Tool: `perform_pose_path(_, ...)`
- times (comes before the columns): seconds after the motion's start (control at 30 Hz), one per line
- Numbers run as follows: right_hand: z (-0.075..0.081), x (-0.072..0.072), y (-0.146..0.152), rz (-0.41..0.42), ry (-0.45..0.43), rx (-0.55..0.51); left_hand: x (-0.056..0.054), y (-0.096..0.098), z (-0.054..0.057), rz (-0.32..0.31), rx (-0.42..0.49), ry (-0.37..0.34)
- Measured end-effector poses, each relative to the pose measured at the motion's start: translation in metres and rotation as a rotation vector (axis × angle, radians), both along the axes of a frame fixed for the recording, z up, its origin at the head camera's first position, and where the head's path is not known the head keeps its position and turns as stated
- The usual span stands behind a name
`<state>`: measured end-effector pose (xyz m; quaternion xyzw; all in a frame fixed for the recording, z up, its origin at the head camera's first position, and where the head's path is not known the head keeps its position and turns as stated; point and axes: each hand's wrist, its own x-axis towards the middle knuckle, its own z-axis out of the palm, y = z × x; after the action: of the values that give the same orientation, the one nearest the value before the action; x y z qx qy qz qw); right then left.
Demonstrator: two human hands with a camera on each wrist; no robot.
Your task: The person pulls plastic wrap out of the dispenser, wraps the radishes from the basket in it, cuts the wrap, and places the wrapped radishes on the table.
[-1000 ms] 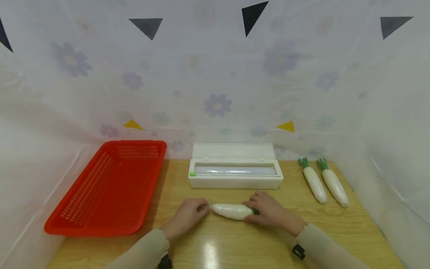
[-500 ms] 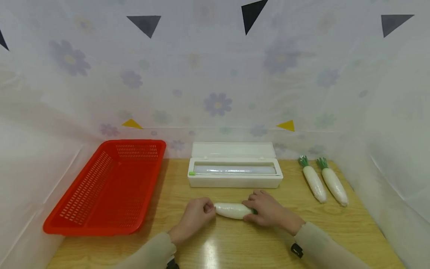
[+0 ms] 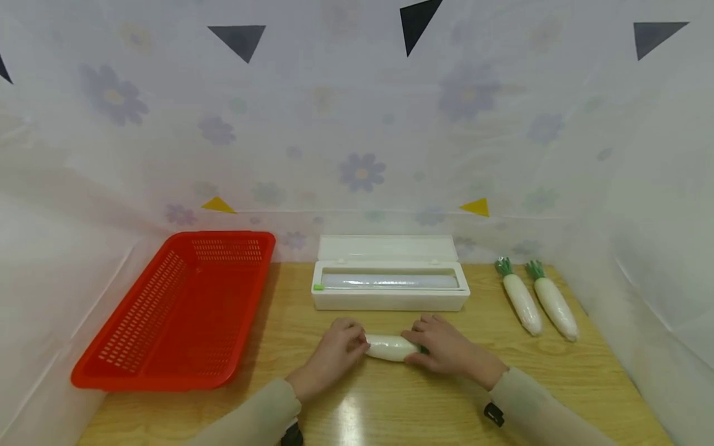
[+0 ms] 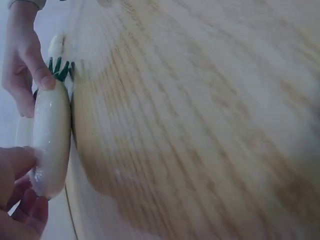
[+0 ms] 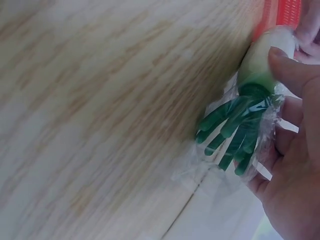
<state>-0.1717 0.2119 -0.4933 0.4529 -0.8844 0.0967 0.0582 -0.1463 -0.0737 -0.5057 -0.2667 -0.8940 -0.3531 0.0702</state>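
Observation:
A white radish wrapped in clear film lies crosswise on the table, its tip to the left. My left hand has its fingers curled about that tip, thumb and fingertips on the film. At the leaf end, my right hand grips the radish between thumb and fingers. Green leaves under loose, crinkled film show in the right wrist view; the palm hides most of them in the head view. In the left wrist view the radish stretches between both hands.
Behind the hands stands a white cling film box, lid raised, a roll inside. A red basket is at the left. Two more radishes lie at the right. Patterned white sheeting encloses the wooden table.
My left hand has moved right, from the twisted film tail beyond the tip onto the tip itself, covering more of it. My right hand stays at the leaf end.

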Motion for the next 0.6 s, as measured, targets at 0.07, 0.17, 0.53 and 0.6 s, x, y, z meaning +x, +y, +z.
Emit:
perform_pose_path(0.07,0.0004,-0.0004,-0.0004,-0.006,-0.018,0.005,-0.0002,-0.0018,-0.0005,0.000,-0.009,0.013)
perform_pose_path(0.17,0.0004,-0.0011,-0.0004,-0.013,-0.031,0.012,0.0006,-0.0036,-0.0020,0.016,-0.039,0.051)
perform_pose_path(0.53,-0.0021,-0.0012,0.0008,-0.023,-0.054,0.002,0.0009,-0.0078,-0.0032,0.000,-0.003,0.159)
perform_pose_path(0.6,-0.0015,-0.0019,0.0011,-0.024,-0.066,0.002,0.0004,-0.0087,-0.0050,-0.007,0.000,0.205)
